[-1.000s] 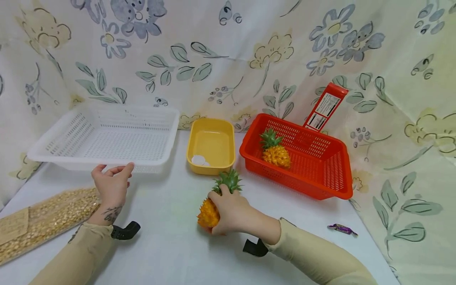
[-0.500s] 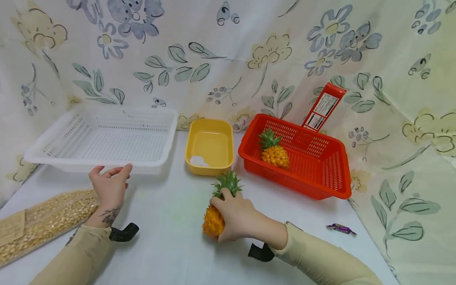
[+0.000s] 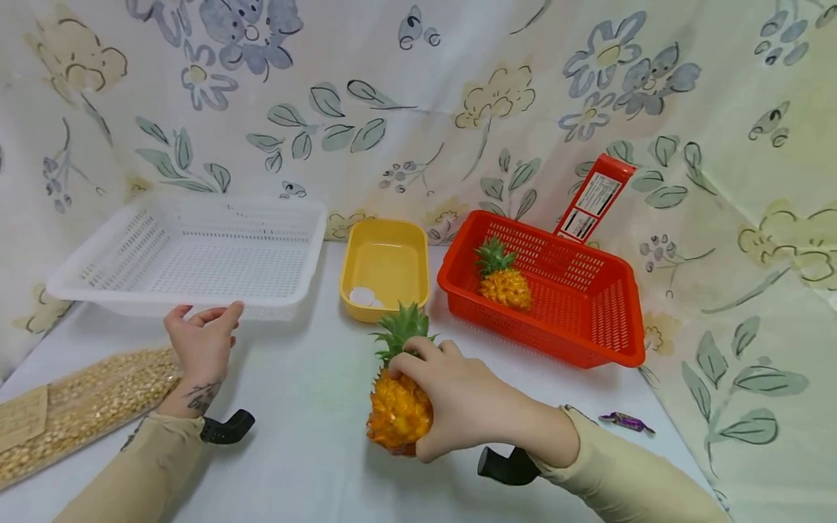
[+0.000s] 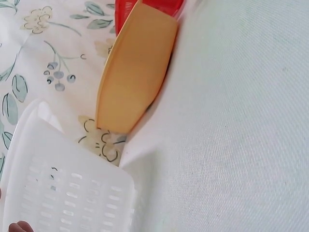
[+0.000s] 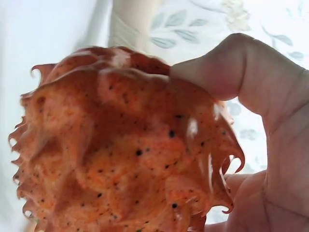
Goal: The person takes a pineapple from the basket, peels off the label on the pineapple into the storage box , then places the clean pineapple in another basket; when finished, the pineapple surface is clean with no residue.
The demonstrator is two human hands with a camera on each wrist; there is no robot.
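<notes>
My right hand (image 3: 461, 396) grips a small orange pineapple (image 3: 397, 410) by its side, its green crown pointing toward the back. It appears lifted a little off the tabletop. In the right wrist view, the thumb presses the spiky skin of the pineapple (image 5: 120, 145), and the other fingers are mostly hidden. At the front rim of a white plastic basket (image 3: 222, 299), my left hand (image 3: 203, 345) holds the edge between thumb and bent fingers. Only fingertips (image 4: 20, 227) show beside that rim in the left wrist view.
A red basket (image 3: 549, 334) at right holds another pineapple (image 3: 506, 287). Between the baskets sits a yellow tub (image 3: 389, 261) with white round pieces. A bag of corn kernels (image 3: 118, 378) lies left, a purple-wrapped candy (image 3: 628, 421) right. A red box (image 3: 598, 196) leans behind the red basket.
My right hand has drawn the pineapple nearer and slightly right, tilting it up so more of its body shows. The left hand stays at the white basket's rim.
</notes>
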